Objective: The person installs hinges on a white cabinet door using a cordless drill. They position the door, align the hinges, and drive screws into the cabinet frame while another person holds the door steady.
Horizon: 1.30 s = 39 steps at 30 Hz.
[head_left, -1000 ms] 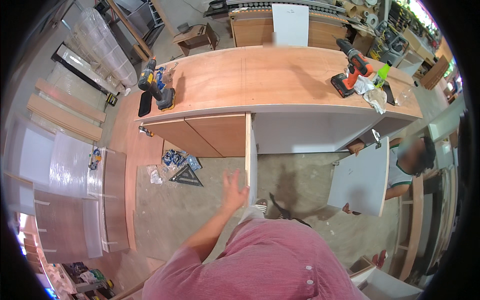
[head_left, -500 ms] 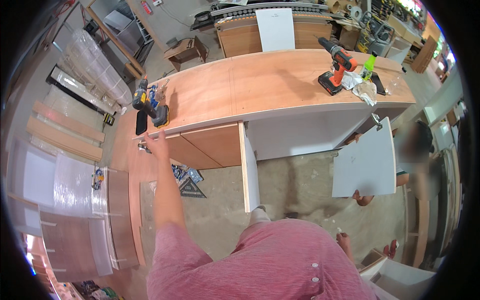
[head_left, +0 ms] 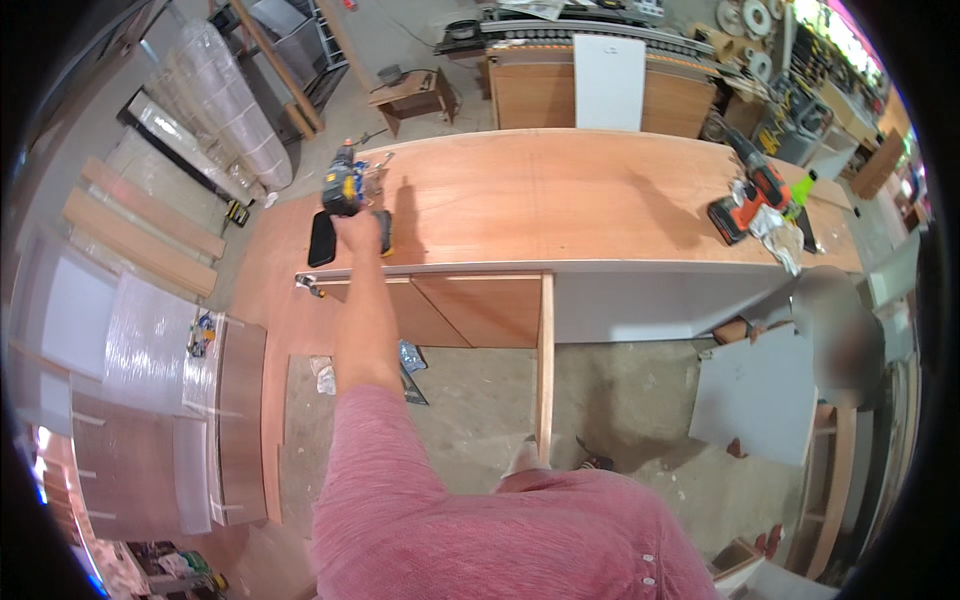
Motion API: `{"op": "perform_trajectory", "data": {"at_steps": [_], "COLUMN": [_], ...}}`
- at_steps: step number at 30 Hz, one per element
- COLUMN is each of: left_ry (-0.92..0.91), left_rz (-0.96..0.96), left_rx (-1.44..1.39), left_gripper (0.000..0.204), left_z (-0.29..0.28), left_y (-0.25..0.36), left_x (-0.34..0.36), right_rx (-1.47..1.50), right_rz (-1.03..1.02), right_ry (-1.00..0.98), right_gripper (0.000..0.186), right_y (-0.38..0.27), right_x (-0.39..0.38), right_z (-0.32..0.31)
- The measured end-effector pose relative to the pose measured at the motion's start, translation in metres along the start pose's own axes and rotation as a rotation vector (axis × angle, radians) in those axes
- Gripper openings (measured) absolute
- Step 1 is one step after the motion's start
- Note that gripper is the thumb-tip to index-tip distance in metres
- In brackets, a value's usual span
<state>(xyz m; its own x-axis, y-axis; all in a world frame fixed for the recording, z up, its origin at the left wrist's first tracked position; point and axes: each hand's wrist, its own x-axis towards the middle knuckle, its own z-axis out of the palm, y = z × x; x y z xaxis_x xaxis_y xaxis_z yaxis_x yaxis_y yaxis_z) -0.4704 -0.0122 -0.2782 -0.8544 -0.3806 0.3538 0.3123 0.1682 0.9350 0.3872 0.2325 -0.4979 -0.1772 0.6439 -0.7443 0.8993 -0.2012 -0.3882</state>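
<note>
The left hand (head_left: 357, 230) was at the handle of the yellow-and-black drill (head_left: 343, 192), near the left end of the counter (head_left: 520, 200). Its fingers were partly hidden, so whether they had clamped the grip I cannot tell. From them, the drill's body lay toward 12 o'clock, long axis running 12 to 6, with the battery at 3. The right hand was out of view, leaving the left nearer. A phone (head_left: 322, 240) lay close at 9 o'clock; a blue packet (head_left: 371, 181) crowded the drill at 1. Far off at 3 sat an orange drill (head_left: 768, 184).
</note>
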Motion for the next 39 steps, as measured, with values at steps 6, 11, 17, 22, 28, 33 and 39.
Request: {"op": "perform_trajectory", "data": {"at_steps": [6,11,17,22,28,33,39], "left_ry": [-0.069,-0.185,-0.349,-0.375,-0.393,-0.406,-0.476], "left_rz": [-0.075,-0.045,-0.041,0.016,0.099,0.051,0.106], "left_rx": [-0.056,-0.067,-0.026,-0.041,0.024,0.051,0.085], "left_gripper": [0.045,0.043,0.040,0.041,0.038,0.044,0.049], "left_z": [0.031,0.078,0.141,0.173,0.181,0.172,0.170], "left_y": [0.030,0.056,0.076,0.089,0.093,0.090,0.084], "left_x": [-0.063,-0.115,-0.161,-0.193,-0.205,-0.197,-0.193], "right_rx": [-0.014,0.019,0.116,0.219,0.262,0.256,-0.023], "right_rz": [-0.060,-0.077,0.019,0.133,0.210,0.224,0.165], "right_ry": [0.023,0.049,0.129,0.106,0.102,0.056,0.066], "right_gripper": [0.044,0.044,0.045,0.045,0.047,0.049,0.053], "right_y": [-0.029,-0.008,0.056,0.080,0.103,0.123,0.144], "right_x": [0.011,-0.008,-0.062,-0.098,-0.131,-0.135,-0.092], "right_z": [0.001,0.004,0.029,0.059,0.080,0.087,0.055]}}
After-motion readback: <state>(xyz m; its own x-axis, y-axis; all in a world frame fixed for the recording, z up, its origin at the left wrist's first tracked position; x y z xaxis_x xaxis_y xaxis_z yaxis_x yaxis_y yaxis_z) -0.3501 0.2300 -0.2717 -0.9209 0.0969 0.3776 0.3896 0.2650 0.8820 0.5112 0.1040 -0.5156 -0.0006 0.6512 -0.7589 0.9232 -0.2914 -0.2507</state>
